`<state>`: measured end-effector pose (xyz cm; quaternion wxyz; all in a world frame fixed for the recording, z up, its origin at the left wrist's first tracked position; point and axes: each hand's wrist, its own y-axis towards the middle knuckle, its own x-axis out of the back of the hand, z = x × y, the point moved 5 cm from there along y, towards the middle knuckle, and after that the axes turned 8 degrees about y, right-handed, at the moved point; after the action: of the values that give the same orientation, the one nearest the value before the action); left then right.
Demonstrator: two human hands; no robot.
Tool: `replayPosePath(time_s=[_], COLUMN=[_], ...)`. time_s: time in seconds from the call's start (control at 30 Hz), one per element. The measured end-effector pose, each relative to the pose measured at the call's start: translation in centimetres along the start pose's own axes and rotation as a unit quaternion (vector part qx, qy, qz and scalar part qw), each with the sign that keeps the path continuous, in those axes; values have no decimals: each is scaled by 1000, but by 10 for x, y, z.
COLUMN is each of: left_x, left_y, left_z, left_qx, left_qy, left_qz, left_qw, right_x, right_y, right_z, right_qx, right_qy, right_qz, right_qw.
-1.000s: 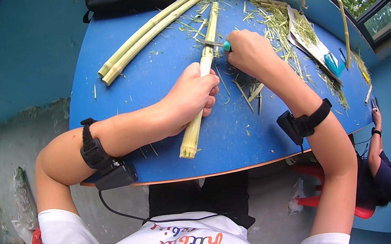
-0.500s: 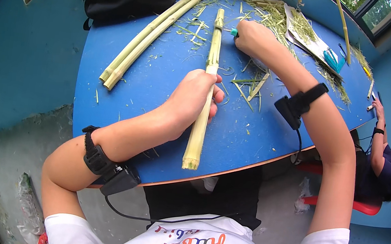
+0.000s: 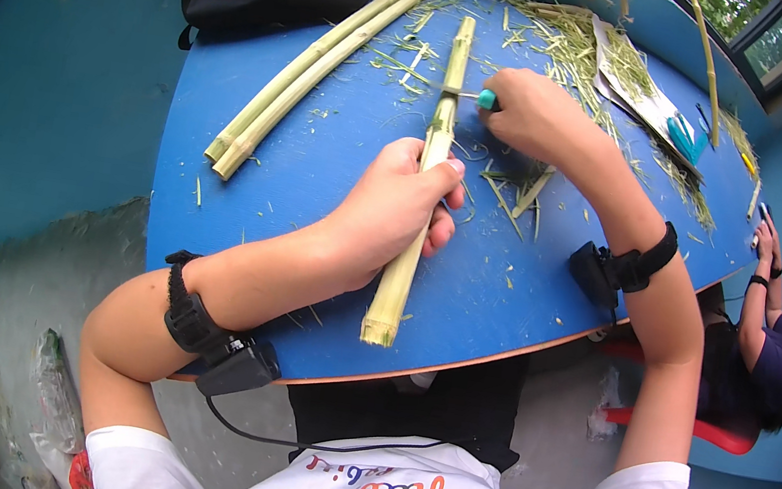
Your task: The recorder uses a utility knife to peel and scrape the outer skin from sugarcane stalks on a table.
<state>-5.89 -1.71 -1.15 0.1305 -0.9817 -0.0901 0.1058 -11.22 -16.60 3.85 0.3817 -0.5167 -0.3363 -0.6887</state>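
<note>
Left hand point(image 3: 405, 196) wrapped its fingers around the pale stalk point(image 3: 439, 132), over the middle tabletop point(image 3: 514, 298) | right hand point(image 3: 532, 114) clenched its fingers on the teal-handled tool point(image 3: 486, 100), metal crossing the stalk's far part.

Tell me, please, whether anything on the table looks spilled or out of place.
Yes, the shavings: they lie loose across the far side of the table, well beyond the sheet they partly cover, with more strips near the right hand. It looks untidy because the sheet holds only some. Nothing else stands out.
</note>
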Motion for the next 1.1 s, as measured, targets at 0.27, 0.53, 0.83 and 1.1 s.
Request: replayPosePath(time_s=[0.27, 0.53, 0.83, 1.1], left_x=[5, 8, 10, 10], left_y=[-17, -32, -30, -20], left_z=[-2, -12, -14, -9], left_qx=[17, 5, -12, -13], left_qy=[63, 105, 69, -47], left_qz=[47, 32, 5, -36], left_qw=[997, 994, 998, 998], right_x=[-1, 7, 14, 6], right_y=[13, 17, 17, 1], right_z=[-57, -84, -94, -23], right_qx=[-23, -78, -140, -29], right_qy=[29, -19, 74, 155], right_qz=[-74, -222, -204, -82], right_qw=[997, 972, 966, 984])
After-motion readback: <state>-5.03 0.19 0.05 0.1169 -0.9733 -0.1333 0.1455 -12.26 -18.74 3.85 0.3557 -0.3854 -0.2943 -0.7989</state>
